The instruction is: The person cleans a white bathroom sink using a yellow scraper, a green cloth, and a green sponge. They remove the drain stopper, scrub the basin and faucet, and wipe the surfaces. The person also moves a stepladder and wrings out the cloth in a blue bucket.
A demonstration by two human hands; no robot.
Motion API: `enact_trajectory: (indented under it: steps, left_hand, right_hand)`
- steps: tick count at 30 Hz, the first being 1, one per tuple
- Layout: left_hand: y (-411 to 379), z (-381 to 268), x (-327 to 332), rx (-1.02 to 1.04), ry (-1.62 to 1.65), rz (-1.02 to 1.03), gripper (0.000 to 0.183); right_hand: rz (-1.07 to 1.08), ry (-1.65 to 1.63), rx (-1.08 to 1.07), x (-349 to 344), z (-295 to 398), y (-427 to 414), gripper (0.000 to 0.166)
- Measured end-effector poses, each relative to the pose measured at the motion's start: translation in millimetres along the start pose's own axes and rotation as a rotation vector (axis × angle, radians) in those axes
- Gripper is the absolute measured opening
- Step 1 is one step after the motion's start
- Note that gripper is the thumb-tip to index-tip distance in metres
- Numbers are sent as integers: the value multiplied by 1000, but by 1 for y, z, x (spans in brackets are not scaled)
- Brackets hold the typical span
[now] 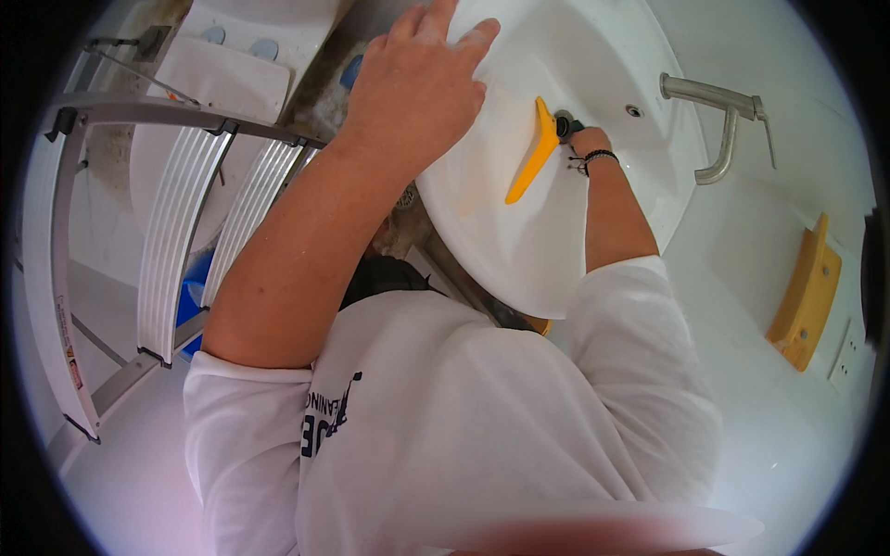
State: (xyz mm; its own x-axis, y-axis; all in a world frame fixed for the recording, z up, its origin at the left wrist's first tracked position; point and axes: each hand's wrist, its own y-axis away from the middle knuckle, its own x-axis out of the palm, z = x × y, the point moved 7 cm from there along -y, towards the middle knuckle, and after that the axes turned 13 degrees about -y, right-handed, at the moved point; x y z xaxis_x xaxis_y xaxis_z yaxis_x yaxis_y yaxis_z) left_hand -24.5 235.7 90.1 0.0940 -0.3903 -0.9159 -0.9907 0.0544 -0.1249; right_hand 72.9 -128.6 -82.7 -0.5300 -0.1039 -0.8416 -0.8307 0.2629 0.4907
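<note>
My left hand (427,87) is raised over the left rim of a white ceramic washbasin (500,243), empty, its fingers spread and wet-looking. Inside the bowl, my right hand (589,141), with a dark cord bracelet at the wrist, is closed on a small dark object (574,128) beside the drain (563,115). What that object is cannot be made out. A yellow plastic tool (534,167) with a flared upper end touches or lies close to the dark object, left of my right hand; its exact contact is hidden.
A metal faucet (709,94) projects at the basin's right. An aluminium stepladder (167,257) stands at left, before a toilet (208,69) and a blue bucket (189,306). A yellow wall-mounted bracket or seat (806,299) and a socket plate (844,358) are at right.
</note>
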Motion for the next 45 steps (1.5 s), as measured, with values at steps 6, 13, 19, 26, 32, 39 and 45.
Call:
enact_trajectory:
  steps: [6,13,19,26,32,39,45]
  left_hand:
    - [5,-3,5,-27,-141,-148,54]
    - [0,-3,8,-42,-99,-65,55]
    - [-3,-8,5,-17,-92,-49,56]
    - [-3,-11,2,-80,-120,27,58]
    - [-4,-11,6,-52,-128,-2,58]
    - [-3,-12,5,-53,-140,-15,59]
    - [-2,-12,6,-60,-161,-17,59]
  right_hand:
    - [181,-675,288,35,2,4,27]
    - [117,-211,23,11,7,9,25]
    - [177,-296,40,26,1,14,32]
    - [-185,-124,-37,-43,15,45,21]
    - [-553,-361,-240,-34,42,52,15]
    - [-490,-451,-398,-38,9,64,21]
    - [-591,-114,-357,-22,22,69,25]
